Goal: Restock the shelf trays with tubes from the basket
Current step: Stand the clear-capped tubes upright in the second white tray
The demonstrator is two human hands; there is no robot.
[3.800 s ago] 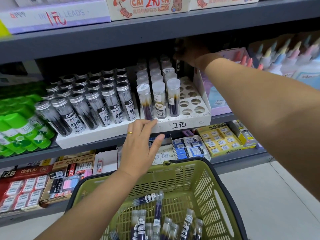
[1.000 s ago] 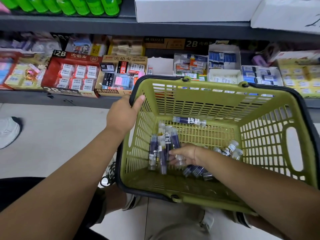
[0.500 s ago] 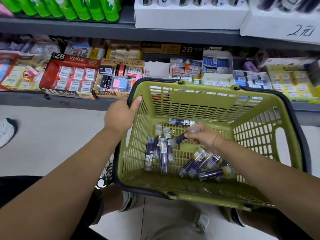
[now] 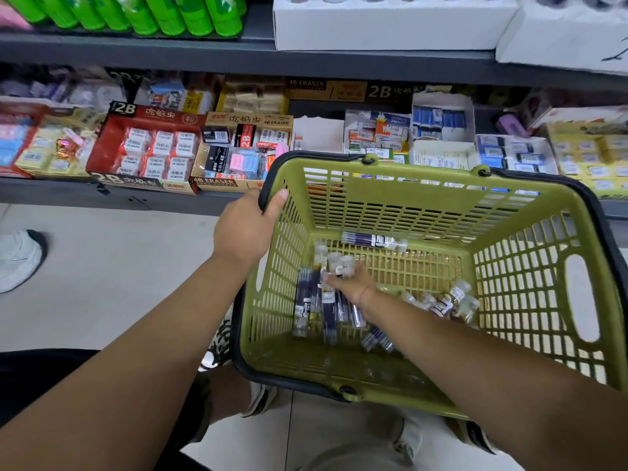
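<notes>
Item: green basket (image 4: 407, 198). Your left hand (image 4: 249, 229) grips its far-left rim corner, likely to steady it. Your right hand (image 4: 351, 283) reaches the tubes (image 4: 307, 300) along the left wall; whether it pinches one, cannot tell.

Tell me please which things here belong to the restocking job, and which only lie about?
Job: basket; tubes; white shelf trays; left hand gripping the basket rim; right hand gripping tubes.
Lying about: eraser boxes; green bottles; white shoe.

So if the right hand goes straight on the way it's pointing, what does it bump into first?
The tubes lying on the floor of the basket. The right hand looks almost on them, though depth is hard to judge.
</notes>
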